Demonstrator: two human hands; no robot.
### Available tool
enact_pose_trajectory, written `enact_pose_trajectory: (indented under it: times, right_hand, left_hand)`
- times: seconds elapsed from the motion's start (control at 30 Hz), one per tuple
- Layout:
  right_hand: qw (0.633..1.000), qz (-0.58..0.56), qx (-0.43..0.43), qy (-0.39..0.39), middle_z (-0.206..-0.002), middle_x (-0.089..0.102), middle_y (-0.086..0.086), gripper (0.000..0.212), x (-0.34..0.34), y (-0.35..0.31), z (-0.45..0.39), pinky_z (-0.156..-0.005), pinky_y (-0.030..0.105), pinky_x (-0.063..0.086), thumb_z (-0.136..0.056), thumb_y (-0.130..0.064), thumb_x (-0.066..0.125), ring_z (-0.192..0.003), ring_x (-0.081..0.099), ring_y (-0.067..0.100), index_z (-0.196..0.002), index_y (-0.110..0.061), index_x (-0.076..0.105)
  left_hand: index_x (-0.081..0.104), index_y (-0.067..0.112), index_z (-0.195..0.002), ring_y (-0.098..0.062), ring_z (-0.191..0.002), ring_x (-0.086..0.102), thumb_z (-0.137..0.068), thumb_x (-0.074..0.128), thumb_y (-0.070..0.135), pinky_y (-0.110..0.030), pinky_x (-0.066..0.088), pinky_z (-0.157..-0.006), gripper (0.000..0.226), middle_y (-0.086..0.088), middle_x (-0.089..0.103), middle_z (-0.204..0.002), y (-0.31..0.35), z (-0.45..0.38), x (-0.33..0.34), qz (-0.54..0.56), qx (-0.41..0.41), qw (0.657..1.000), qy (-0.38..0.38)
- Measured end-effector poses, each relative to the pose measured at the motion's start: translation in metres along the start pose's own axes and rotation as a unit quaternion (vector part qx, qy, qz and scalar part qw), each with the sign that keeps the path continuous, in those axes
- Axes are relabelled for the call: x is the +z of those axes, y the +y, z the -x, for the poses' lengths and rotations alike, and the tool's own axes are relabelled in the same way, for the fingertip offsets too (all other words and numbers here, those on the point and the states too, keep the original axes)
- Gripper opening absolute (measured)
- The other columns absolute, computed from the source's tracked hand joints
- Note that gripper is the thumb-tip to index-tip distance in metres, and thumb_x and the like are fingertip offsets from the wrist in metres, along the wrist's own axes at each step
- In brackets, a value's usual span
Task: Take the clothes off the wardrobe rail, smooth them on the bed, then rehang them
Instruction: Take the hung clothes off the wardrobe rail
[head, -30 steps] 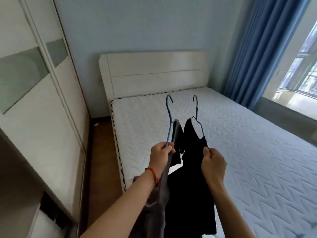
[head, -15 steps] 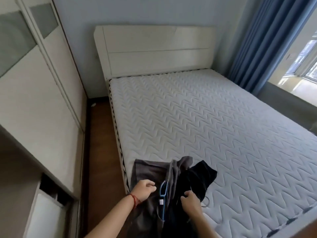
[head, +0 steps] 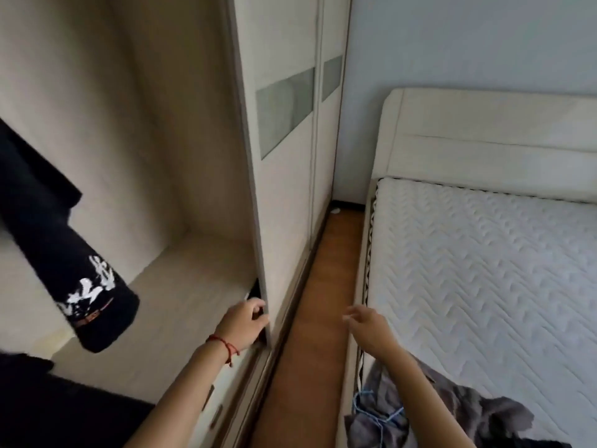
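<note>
A black garment sleeve with a white printed design (head: 87, 286) hangs inside the open white wardrobe (head: 135, 156), its long axis slanting down from upper left to lower right, cuff lowest; the print is too blurred to read. The left hand (head: 244, 324), wearing a red string bracelet (head: 224, 345), grips the edge of the white sliding wardrobe door (head: 284, 221), fingers curled round it. The right hand (head: 368, 328) hovers over the brown wooden floor strip (head: 310, 318), fingers loosely spread, holding nothing. The crumpled grey garment (head: 452, 405) with a blue wire hanger (head: 371, 412) lies on the white quilted mattress (head: 484, 270) at its near corner, under the right forearm, apart from the fingers.
</note>
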State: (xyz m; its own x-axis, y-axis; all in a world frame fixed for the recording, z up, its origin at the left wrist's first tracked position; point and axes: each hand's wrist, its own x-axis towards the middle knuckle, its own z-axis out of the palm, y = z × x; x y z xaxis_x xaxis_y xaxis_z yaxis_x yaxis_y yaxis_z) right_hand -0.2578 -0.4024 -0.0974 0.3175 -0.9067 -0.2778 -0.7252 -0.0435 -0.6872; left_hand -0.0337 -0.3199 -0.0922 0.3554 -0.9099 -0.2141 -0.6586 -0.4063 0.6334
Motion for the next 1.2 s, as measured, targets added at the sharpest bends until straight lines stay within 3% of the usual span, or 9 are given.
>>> enact_pose_trajectory:
  times: [0.23, 0.33, 0.47, 0.57, 0.7, 0.77, 0.9, 1.03, 1.2]
  right_hand:
    - [0.969, 0.009, -0.245, -0.037, -0.118, 0.065, 0.006, 0.028, 0.017, -0.165, -0.049, -0.091, 0.028, 0.043, -0.092, -0.025, 0.052, -0.111, 0.058, 0.023, -0.116, -0.014, 0.061]
    - [0.937, -0.001, -0.345, -0.051, -0.112, 0.068, 0.008, 0.026, 0.015, -0.238, -0.067, -0.083, 0.022, 0.041, -0.091, -0.022, 0.055, -0.106, 0.061, 0.024, -0.112, -0.009, 0.063]
    - [0.886, -0.052, -0.456, -0.072, -0.109, 0.068, 0.007, 0.027, 0.002, -0.332, -0.077, -0.07, 0.008, 0.033, -0.091, -0.02, 0.056, -0.093, 0.059, 0.012, -0.116, -0.01, 0.062]
    - [0.841, -0.092, -0.526, -0.087, -0.108, 0.066, 0.003, 0.029, -0.008, -0.397, -0.074, -0.079, 0.014, 0.036, -0.092, -0.026, 0.053, -0.097, 0.058, 0.013, -0.117, -0.014, 0.062]
    - [0.786, -0.14, -0.588, -0.129, -0.097, 0.06, -0.007, 0.031, -0.013, -0.467, -0.06, -0.081, 0.019, 0.038, -0.094, -0.033, 0.048, -0.091, 0.054, 0.009, -0.115, -0.015, 0.061]
    - [0.768, -0.16, -0.601, -0.151, -0.089, 0.06, -0.009, 0.032, -0.01, -0.5, -0.053, -0.073, 0.02, 0.039, -0.095, -0.036, 0.044, -0.084, 0.055, 0.009, -0.109, -0.014, 0.062]
    - [0.758, -0.183, -0.605, -0.159, -0.091, 0.063, 0.004, 0.044, -0.002, -0.556, -0.036, -0.073, 0.027, 0.036, -0.095, -0.044, 0.038, -0.088, 0.058, 0.024, -0.099, -0.008, 0.062]
    - [0.767, -0.157, -0.605, -0.145, -0.083, 0.056, 0.007, 0.046, 0.007, -0.596, -0.014, -0.066, 0.03, 0.033, -0.092, -0.047, 0.038, -0.079, 0.05, 0.028, -0.075, -0.008, 0.055]
    - [0.788, -0.095, -0.59, -0.146, -0.121, 0.056, 0.012, 0.063, 0.02, -0.625, 0.003, -0.072, 0.03, 0.035, -0.087, -0.054, 0.045, -0.105, 0.055, 0.03, -0.124, -0.004, 0.045]
  left_hand:
    - [0.055, 0.008, -0.123, -0.023, -0.118, 0.054, -0.088, 0.058, 0.022, -0.027, 0.039, -0.098, 0.039, -0.011, 0.058, -0.127, -0.018, 0.017, -0.132, -0.02, -0.017, 0.968, 0.248]
    - [0.054, 0.009, -0.125, -0.021, -0.121, 0.051, -0.088, 0.056, 0.022, -0.025, 0.036, -0.1, 0.039, -0.009, 0.055, -0.129, -0.006, 0.027, -0.18, -0.025, -0.008, 0.933, 0.359]
    - [0.057, 0.014, -0.122, -0.017, -0.118, 0.051, -0.088, 0.056, 0.022, -0.022, 0.038, -0.095, 0.034, -0.001, 0.055, -0.126, 0.02, 0.045, -0.237, -0.067, 0.003, 0.867, 0.494]
    - [0.059, 0.014, -0.117, -0.013, -0.115, 0.051, -0.088, 0.057, 0.023, -0.019, 0.033, -0.093, 0.031, 0.001, 0.057, -0.12, 0.043, 0.065, -0.276, -0.119, 0.007, 0.812, 0.572]
    - [0.062, 0.015, -0.113, -0.01, -0.111, 0.048, -0.084, 0.045, 0.038, -0.029, 0.035, -0.098, 0.041, 0.0, 0.059, -0.117, 0.067, 0.096, -0.316, -0.216, -0.007, 0.724, 0.655]
    - [0.062, 0.014, -0.111, -0.017, -0.113, 0.049, -0.081, 0.04, 0.041, -0.032, 0.035, -0.097, 0.046, -0.003, 0.06, -0.118, 0.075, 0.11, -0.335, -0.256, -0.034, 0.683, 0.683]
    - [0.064, 0.009, -0.108, -0.032, -0.115, 0.051, -0.08, 0.045, 0.037, -0.044, 0.039, -0.095, 0.044, -0.012, 0.061, -0.118, 0.083, 0.136, -0.372, -0.336, -0.127, 0.603, 0.712]
    - [0.057, 0.01, -0.118, -0.033, -0.122, 0.042, -0.086, 0.056, 0.026, -0.044, 0.033, -0.1, 0.036, -0.015, 0.052, -0.127, 0.089, 0.15, -0.403, -0.335, -0.249, 0.568, 0.71]
    - [0.052, -0.001, -0.116, -0.042, -0.113, 0.051, -0.088, 0.052, 0.029, -0.046, 0.044, -0.092, 0.041, -0.026, 0.052, -0.122, 0.089, 0.154, -0.436, -0.246, -0.397, 0.588, 0.66]
